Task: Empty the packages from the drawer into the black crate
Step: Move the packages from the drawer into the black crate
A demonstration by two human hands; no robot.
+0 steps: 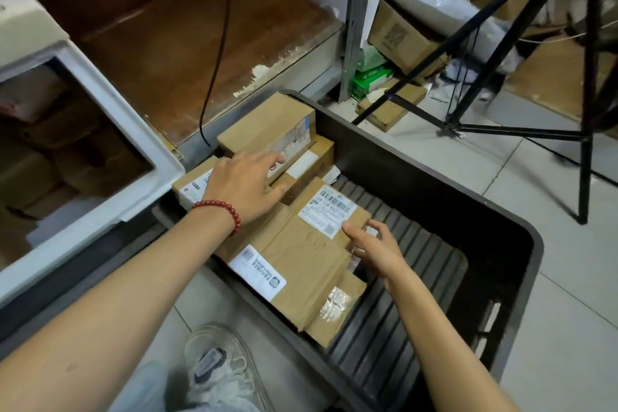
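Left hand [244,184], wearing a red bead bracelet [220,211], lies with its fingers straight across the boxes at the far end of the black crate [521,231]; it holds nothing and only rests on them. Right hand [374,247] has the thumb on top and the fingers curled round the right edge of the labelled package [301,244]; it pinches that edge.

The black crate stands on the tiled floor, just beside the white drawer [110,130]; the right half of its ribbed bottom is bare. The white drawer stands open at the left; brown drawer packages [50,157] lie inside it, too dim to count, so the task is judged part done.

Contents of the crate, by size:
- the labelled package lies flat in the middle, on top of a lower package [337,308];
- a tall box [267,127] sits at the far corner, overlapping a flat box [307,164];
- a small box [192,186] lies against the left wall, beside the left wrist.

The step in hand appears to be seating the labelled package. To do it well:
1. Steady the far boxes with the flat left hand; the tall box sits high and may slide.
2. Ease the labelled package toward the bare ribbed area with the right hand; avoid lifting by the pinched edge alone, since the cardboard may flex.
3. Lay it level; release only when it rests fully.
4. Leave room along the right wall for the drawer packages.
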